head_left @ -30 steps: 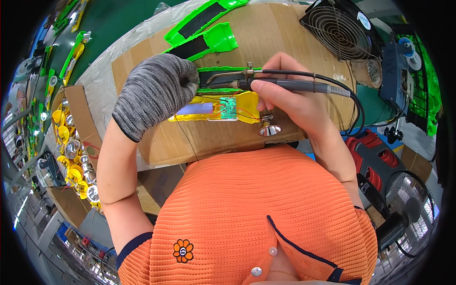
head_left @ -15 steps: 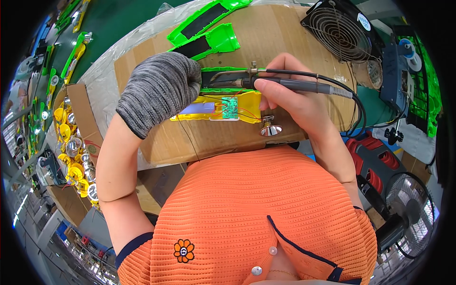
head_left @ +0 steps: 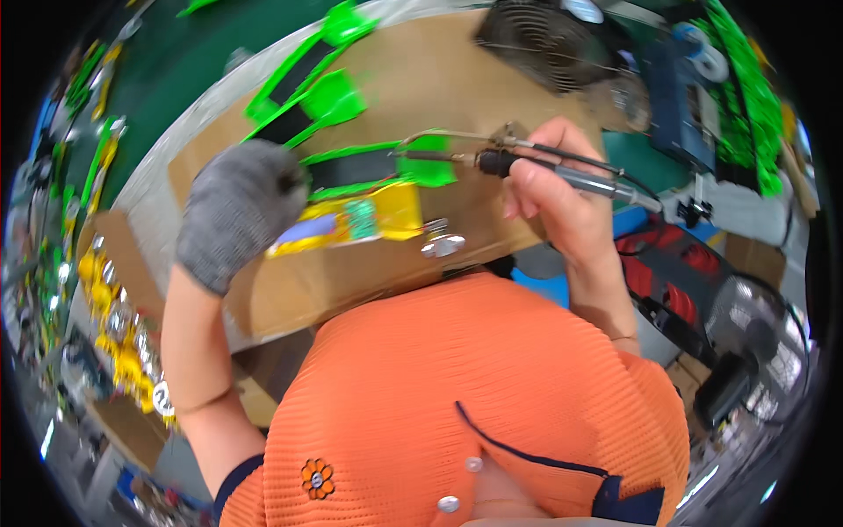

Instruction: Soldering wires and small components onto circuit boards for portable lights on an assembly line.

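My right hand (head_left: 562, 189) grips a soldering iron (head_left: 580, 180) with a thin brass feed tube (head_left: 448, 136) fixed along it. Its tip reaches left, over the green housing half (head_left: 430, 167) with a black inside. My left hand (head_left: 241, 206), in a grey knitted glove, is curled closed at the left ends of this green half and a yellow housing half (head_left: 399, 211); what its fingers hold is hidden. In the yellow half lie a purple-blue cylindrical cell (head_left: 307, 228) and a green circuit board (head_left: 360, 218). A small shiny reflector lamp (head_left: 443, 244) sits beside its right end.
Cardboard (head_left: 439, 70) covers the worktop. Two more green housing halves (head_left: 307, 66) lie beyond my left hand. A black fan (head_left: 549, 44) and a blue-grey box (head_left: 680, 101) stand at the far right. Yellow parts with reflectors (head_left: 123, 338) fill a carton at left.
The soldering iron has drawn back to the right, away from the yellow half and its board. My left hand stays closed at the housing's left end. The whole view has shifted and blurred.
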`<action>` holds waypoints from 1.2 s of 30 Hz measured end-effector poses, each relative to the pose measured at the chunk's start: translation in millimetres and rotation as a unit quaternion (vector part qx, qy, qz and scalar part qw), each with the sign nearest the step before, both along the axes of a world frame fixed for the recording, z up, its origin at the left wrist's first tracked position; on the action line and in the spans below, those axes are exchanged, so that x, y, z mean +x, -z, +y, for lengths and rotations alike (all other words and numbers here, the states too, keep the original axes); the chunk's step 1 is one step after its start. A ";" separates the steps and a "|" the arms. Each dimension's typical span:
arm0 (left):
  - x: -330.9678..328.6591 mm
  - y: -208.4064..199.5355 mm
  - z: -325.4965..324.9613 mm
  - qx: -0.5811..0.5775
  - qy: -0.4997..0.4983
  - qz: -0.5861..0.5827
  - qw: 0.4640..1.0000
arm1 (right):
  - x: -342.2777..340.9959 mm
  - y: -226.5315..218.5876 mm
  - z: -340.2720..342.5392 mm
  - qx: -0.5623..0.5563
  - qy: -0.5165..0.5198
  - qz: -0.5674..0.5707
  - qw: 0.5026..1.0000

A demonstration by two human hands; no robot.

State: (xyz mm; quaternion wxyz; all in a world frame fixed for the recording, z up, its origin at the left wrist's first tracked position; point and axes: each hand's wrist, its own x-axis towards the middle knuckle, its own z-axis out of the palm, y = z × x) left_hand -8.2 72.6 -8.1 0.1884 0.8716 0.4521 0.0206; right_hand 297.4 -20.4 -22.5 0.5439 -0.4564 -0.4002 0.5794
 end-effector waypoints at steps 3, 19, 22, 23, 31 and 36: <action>-5.4 3.5 -2.9 -0.045 -0.039 -0.017 0.998 | 30.6 -1.1 -19.6 0.016 0.060 -0.009 0.998; 9.3 -12.9 3.0 -0.084 -0.041 0.072 0.993 | 114.2 21.5 -70.7 0.204 0.335 -0.060 0.918; 7.6 -12.6 -3.2 -0.089 -0.068 0.096 0.989 | 69.6 17.2 -59.8 0.178 0.259 -0.020 0.949; 11.0 -7.6 0.6 -0.091 -0.059 0.091 0.990 | 61.6 21.0 -60.0 0.164 0.246 -0.022 0.955; -9.5 -10.3 -17.0 -0.019 -0.057 0.005 0.998 | 5.5 20.2 -36.0 0.098 0.097 0.038 0.990; -35.6 -33.6 -55.6 0.022 0.012 -0.069 0.997 | 2.0 20.5 -40.9 0.075 0.042 0.043 0.995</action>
